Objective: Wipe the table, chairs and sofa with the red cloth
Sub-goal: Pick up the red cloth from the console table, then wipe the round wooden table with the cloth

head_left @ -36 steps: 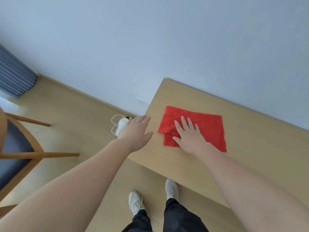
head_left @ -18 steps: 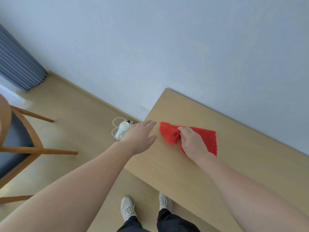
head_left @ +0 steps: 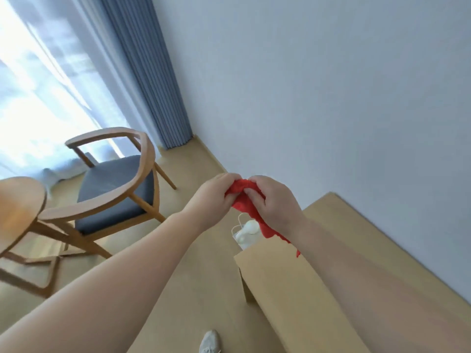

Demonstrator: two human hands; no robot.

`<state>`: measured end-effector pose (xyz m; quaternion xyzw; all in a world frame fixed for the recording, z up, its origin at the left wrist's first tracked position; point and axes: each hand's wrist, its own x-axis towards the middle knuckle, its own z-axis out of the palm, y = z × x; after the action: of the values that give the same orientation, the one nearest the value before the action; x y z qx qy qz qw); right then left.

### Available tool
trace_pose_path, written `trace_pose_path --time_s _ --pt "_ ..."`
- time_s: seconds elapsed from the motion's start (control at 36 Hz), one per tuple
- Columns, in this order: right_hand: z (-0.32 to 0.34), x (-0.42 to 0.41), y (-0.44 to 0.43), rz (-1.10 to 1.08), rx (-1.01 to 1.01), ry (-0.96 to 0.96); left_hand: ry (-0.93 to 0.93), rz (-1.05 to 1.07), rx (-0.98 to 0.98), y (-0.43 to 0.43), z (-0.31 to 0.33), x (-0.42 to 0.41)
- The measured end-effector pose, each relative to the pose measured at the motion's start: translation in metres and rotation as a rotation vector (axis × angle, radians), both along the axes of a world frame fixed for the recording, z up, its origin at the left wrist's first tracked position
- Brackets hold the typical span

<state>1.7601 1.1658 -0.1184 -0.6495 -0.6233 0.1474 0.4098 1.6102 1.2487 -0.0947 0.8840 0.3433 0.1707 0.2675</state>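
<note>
The red cloth (head_left: 243, 200) has left the wooden table (head_left: 318, 271), where it lay flat a second ago; it now hangs bunched between the left hand (head_left: 212, 197) and the right hand (head_left: 276, 203), both gripping it. The table below the right wrist seems finished; the armchair (head_left: 114, 184) left of the hands is probably next.
</note>
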Motion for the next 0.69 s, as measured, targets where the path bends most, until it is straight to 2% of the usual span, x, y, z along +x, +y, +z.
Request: trace_pose_path --time_s 0.19,0.47,0.69 --pt "0.021 -0.083 0.038 0.337 0.060 -0.247 0.019 0.227 0.057 -0.003 0.032 -0.120" --pt "0.042 -0.252 0.073 0.577 0.127 -0.326 -0.085 0.496 0.098 -0.032 0.044 -0.294" --pt "0.052 -0.394 0.081 0.751 0.117 -0.334 -0.067 0.700 0.050 -0.049 0.041 -0.439"
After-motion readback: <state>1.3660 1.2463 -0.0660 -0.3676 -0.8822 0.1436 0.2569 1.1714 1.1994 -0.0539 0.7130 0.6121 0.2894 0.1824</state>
